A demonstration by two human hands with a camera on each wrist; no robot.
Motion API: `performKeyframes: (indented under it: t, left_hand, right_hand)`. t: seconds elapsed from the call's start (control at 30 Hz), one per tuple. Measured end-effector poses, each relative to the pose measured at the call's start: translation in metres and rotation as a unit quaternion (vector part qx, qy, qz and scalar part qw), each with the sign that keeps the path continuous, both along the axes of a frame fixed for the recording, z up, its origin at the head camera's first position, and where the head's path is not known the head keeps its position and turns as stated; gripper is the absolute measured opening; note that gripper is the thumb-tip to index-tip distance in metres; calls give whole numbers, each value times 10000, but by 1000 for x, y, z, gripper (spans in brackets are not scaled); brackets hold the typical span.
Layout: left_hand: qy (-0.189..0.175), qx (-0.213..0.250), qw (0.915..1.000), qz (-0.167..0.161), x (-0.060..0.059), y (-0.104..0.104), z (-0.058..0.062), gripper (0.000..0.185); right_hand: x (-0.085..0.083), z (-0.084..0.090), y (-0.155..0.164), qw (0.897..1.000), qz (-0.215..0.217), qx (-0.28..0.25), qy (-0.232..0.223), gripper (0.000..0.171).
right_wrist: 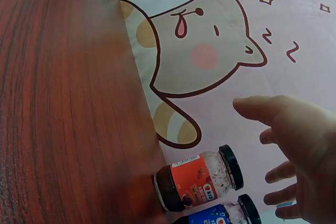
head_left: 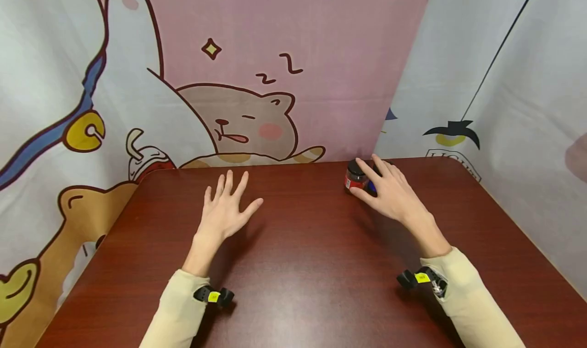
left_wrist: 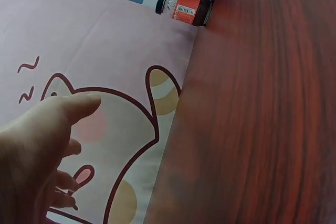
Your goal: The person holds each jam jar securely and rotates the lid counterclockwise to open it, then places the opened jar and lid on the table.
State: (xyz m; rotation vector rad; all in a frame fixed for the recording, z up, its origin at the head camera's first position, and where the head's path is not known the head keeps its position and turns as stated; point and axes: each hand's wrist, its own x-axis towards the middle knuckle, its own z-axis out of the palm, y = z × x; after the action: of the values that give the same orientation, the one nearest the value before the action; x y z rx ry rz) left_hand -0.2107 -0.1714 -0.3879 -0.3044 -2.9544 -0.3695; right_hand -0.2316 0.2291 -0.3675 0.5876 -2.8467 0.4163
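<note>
A reach over the jars was judged to be the step in hand: the R hand (head_left: pixel 392 191) was held above & close to the red jar (right_wrist: pixel 194 183) and the blue jar (right_wrist: pixel 211 216). Both were stood upright on the red-brown table (head_left: pixel 293 266), near its back edge & R of centre, w/ the patterned curtain (head_left: pixel 348 57) behind; the red jar was placed on the L, the blue jar just beside it on the R. Whether the two touched couldn't be told. For it to be done well, it was judged, one jar should be picked first, the hand lowered from above, & the thumb and fingers set on opposite sides below the lids (right_wrist: pixel 231 167), b/c a sideways sweep could tip the pair; care btwn the two was called for, as little room was left there. As for the R hand's fingers, they were spread apart & slightly bent, thumb well out to the side; nothing was held, & in the R wrist view a gap was shown btwn fingertips & lids, i.e. no contact. The L hand (head_left: pixel 223 213) was held palm down over the table's L half, w/ all fingers fanned wide & thumb out; nothing was held or touched, & the jars were well away from it.
</note>
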Motion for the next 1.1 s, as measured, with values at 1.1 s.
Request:
performKeyframes:
  t: [1.1]
  left_hand:
    - [288,708,9968,-239,-16,20,-11,82]
  right_hand:
    - [-14,1,-5,9990,-145,-355,218,72]
